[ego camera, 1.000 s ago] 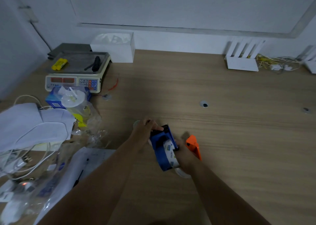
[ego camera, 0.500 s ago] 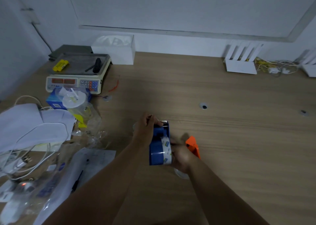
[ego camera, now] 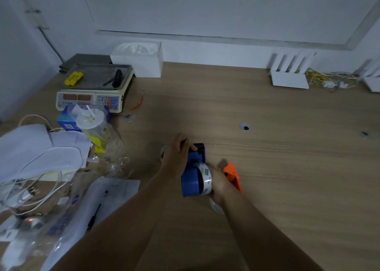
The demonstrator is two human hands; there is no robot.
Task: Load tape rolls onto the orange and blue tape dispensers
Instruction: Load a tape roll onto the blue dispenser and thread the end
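The blue tape dispenser (ego camera: 192,175) is held just above the wooden table (ego camera: 277,168), near its middle front. My left hand (ego camera: 176,157) grips the dispenser's left side and top. A clear tape roll with a printed core (ego camera: 205,178) sits against the dispenser's right side, and my right hand (ego camera: 219,185) is closed on that roll. The orange tape dispenser (ego camera: 232,175) lies on the table just right of my right hand. Another clear tape roll (ego camera: 216,207) shows partly under my right wrist. A further roll (ego camera: 163,151) peeks out behind my left hand.
A weighing scale (ego camera: 92,89) with a yellow item and a black tool stands at the back left. Papers, cables and plastic bags (ego camera: 45,157) crowd the left side. A white box (ego camera: 139,61) and white routers (ego camera: 290,75) line the back wall.
The blue dispenser has turned from tilted to nearly straight along the table's depth. The tape roll now sits lower against its right side. Both hands keep their hold.
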